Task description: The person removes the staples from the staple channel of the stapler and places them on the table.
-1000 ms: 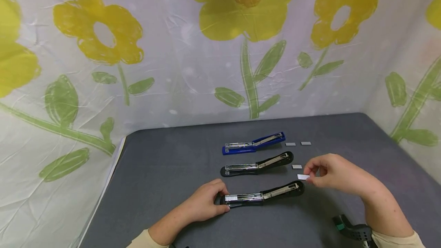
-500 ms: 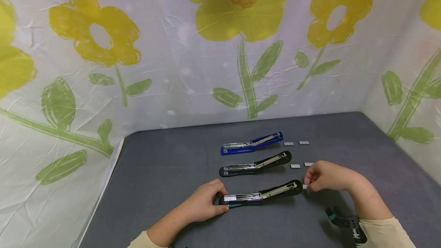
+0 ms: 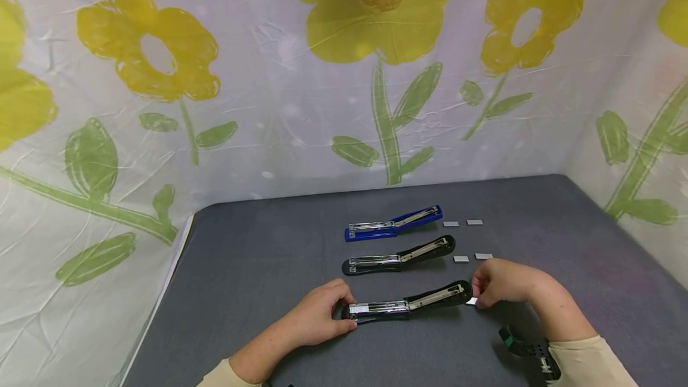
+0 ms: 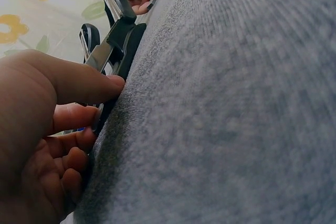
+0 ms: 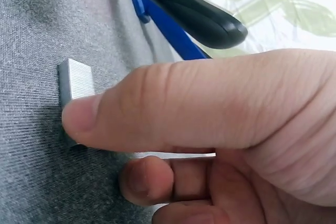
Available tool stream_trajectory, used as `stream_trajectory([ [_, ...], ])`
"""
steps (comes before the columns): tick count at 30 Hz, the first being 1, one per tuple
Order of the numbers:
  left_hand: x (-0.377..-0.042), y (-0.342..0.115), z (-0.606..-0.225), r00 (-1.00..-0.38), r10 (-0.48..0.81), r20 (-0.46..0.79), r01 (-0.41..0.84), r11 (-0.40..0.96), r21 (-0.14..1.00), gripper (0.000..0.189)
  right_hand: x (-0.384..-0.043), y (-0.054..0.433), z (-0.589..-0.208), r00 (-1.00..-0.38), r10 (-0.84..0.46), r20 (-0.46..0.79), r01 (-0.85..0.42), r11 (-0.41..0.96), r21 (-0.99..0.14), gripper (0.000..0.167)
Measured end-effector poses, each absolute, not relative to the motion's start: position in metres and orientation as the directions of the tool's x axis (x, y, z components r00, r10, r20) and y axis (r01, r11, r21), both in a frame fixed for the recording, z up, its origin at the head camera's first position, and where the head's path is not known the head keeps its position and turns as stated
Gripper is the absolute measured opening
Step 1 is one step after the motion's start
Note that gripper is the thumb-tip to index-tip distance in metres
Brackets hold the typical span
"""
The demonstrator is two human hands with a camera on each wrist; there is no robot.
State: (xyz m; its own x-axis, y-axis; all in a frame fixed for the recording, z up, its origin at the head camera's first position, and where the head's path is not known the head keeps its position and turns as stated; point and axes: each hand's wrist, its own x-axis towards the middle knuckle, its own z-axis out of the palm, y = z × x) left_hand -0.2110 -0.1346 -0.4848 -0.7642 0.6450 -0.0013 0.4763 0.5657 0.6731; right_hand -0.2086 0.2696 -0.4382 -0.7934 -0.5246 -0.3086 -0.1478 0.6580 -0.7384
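Observation:
Nearest of three opened staplers is a black stapler (image 3: 378,310), its lid swung up to the right and a short staple row showing in its magazine. My left hand (image 3: 324,313) grips that stapler's left end between thumb and fingers, low against the table, as the left wrist view also shows. Just past the raised lid end, my right hand (image 3: 502,284) pinches a silver strip of staples (image 5: 80,80) at the table surface. The thumb covers the strip's lower part in the right wrist view. Only a sliver of the strip shows in the head view.
A second black stapler (image 3: 376,263) and a blue stapler (image 3: 372,231) lie opened behind in a column. Several loose staple strips rest right of them, including one strip (image 3: 460,259) beside the black stapler's lid. The grey table (image 3: 258,243) meets a flowered curtain (image 3: 258,136).
My right hand has moved toward the near side with the staple strip, bringing it down to the table by the near stapler's lid. The left hand has kept its grip.

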Motion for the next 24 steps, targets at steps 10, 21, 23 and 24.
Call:
stream_trajectory([
  [10,-0.211,-0.134,-0.484,-0.765,0.643,-0.001,0.477,0.569,0.67,0.024,-0.203,0.27,-0.412,-0.875,-0.439,-0.205,-0.189,0.698,-0.691,0.012],
  [21,-0.211,-0.134,-0.486,-0.761,0.648,0.026,0.493,0.552,0.673,0.024,-0.192,0.234,-0.388,-0.906,-0.406,0.118,-0.386,0.682,-0.621,0.013],
  [23,-0.211,-0.134,-0.487,-0.763,0.646,0.038,0.498,0.548,0.672,0.025,-0.192,0.225,-0.39,-0.888,-0.432,0.157,-0.428,0.652,-0.626,0.012],
  [24,-0.21,-0.134,-0.487,-0.762,0.646,0.045,0.502,0.546,0.671,0.025,-0.192,0.221,-0.39,-0.878,-0.446,0.174,-0.448,0.636,-0.629,0.012],
])
